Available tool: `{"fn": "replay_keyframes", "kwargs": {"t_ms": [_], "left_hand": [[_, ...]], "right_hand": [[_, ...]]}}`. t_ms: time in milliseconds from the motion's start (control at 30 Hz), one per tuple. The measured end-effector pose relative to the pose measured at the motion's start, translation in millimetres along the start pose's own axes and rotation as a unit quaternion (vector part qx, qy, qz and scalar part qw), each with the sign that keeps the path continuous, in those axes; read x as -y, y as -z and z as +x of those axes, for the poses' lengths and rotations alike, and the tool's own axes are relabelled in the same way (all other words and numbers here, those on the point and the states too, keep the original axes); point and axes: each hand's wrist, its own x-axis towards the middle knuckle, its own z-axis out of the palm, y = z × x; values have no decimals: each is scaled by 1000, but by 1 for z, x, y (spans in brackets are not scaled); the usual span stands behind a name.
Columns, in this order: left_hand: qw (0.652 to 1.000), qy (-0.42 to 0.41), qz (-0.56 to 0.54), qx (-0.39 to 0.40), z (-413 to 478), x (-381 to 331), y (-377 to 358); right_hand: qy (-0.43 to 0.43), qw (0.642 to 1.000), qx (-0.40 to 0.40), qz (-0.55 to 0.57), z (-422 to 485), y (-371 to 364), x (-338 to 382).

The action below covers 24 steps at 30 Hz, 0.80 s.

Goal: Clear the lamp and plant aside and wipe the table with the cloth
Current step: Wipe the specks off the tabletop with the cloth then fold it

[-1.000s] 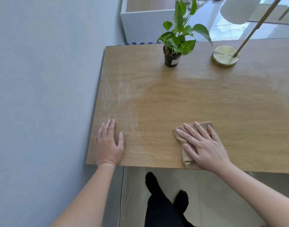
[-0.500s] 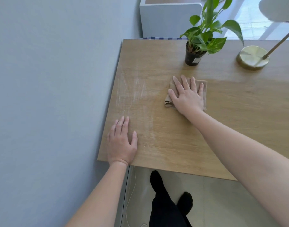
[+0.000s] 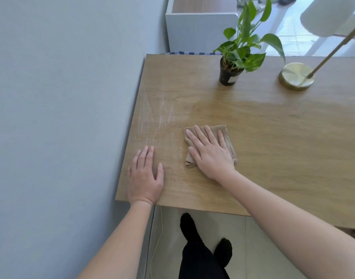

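Note:
My right hand lies flat, fingers spread, pressing a folded tan cloth onto the wooden table near its front left. My left hand rests palm down on the table's front left corner, holding nothing. A green plant in a black pot stands at the back of the table. To its right is the lamp, with a round brass base, a slanted brass rod and a white shade at the top right. Pale streaks mark the wood near the left edge.
A grey wall runs right along the table's left edge. A white cabinet stands behind the table. Below the front edge are a tiled floor, a thin white cable and my dark-clothed legs.
My right hand has slid the cloth from beside the plant pot back toward the front of the table. My left hand has stayed on the corner.

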Motion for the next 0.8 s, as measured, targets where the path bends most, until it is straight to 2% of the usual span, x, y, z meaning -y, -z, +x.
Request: {"fn": "replay_keyframes", "kwargs": {"t_ms": [233,800], "left_hand": [[1000,-3,-15,-5,1,3,-3],[1000,-8,-3,12,1,10,-9]], "right_hand": [[-6,1000,-10,-5,30,7,-2],[-49,998,-25,-7,218,59,-4]]}}
